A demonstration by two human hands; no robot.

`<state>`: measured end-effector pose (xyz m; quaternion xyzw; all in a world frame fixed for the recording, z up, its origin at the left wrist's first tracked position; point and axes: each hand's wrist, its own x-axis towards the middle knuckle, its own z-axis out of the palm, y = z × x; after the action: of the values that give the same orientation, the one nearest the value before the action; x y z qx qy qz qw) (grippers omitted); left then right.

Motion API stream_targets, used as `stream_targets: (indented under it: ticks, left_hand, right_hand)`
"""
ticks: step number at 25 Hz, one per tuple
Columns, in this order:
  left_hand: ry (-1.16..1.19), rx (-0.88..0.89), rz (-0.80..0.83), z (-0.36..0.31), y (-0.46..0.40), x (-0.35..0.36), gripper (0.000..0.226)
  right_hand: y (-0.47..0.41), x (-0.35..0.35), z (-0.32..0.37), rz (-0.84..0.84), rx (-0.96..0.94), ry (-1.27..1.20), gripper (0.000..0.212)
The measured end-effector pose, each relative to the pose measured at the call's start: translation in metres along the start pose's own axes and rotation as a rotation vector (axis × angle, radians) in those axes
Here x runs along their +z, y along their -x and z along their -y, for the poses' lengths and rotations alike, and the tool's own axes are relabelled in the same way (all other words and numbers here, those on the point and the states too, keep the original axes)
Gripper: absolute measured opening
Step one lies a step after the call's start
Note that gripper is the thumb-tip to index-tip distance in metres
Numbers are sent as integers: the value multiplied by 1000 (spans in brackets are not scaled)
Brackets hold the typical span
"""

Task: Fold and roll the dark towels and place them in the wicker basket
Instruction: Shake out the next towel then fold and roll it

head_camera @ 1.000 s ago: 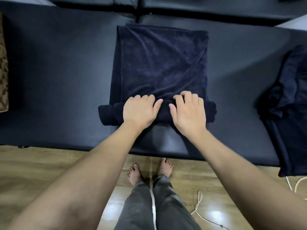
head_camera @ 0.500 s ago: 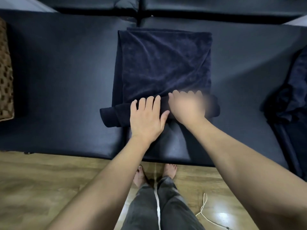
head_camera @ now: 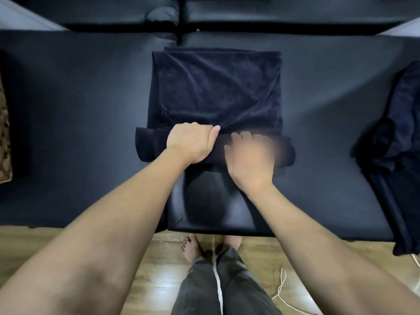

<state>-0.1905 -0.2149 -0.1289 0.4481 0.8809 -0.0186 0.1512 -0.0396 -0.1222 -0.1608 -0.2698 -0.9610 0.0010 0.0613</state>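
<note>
A dark navy towel (head_camera: 216,89) lies folded in a long strip on the black padded table (head_camera: 79,114), with its near end rolled into a thick tube (head_camera: 147,146). My left hand (head_camera: 191,142) grips the roll, fingers curled over its top and thumb pressed at the fold. My right hand (head_camera: 250,158) rests on the roll just to the right; it is blurred by motion, with fingers spread over the cloth. The wicker basket (head_camera: 4,137) shows only as a brown woven edge at the far left.
A loose pile of dark towels (head_camera: 400,142) hangs over the table's right end. More black padded tables (head_camera: 272,17) stand behind. Below the near edge are the wooden floor (head_camera: 34,242), my bare feet and a white cord (head_camera: 281,285).
The roll has moved a little farther up the towel. My left hand went from flat fingers to curled around the roll, and my right hand slid back toward me over it.
</note>
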Motion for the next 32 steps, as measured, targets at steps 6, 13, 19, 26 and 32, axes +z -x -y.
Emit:
stream_targets:
  ticks: [6,13,19,26,32]
  left_hand:
    - [-44,-119,-228,-14,32,25,42]
    - [-102,-32,-188,-3,-17,9,49]
    - [51,-82,121,1,-66,-22,52]
    - [76,-134,-288,-12,-17,4,39]
    - [-71,-111,-227,-5,-56,-9,48]
  right_hand:
    - [-57,-10,-2,257,-40,59,48]
    - [-77,-10,-2,239,134,-55,43]
    - [-54,-2,5,54,26,-2,38]
    - [-119,-16,1,325,-2,24,50]
    - [-145,-21,-3,387,172,-180,42]
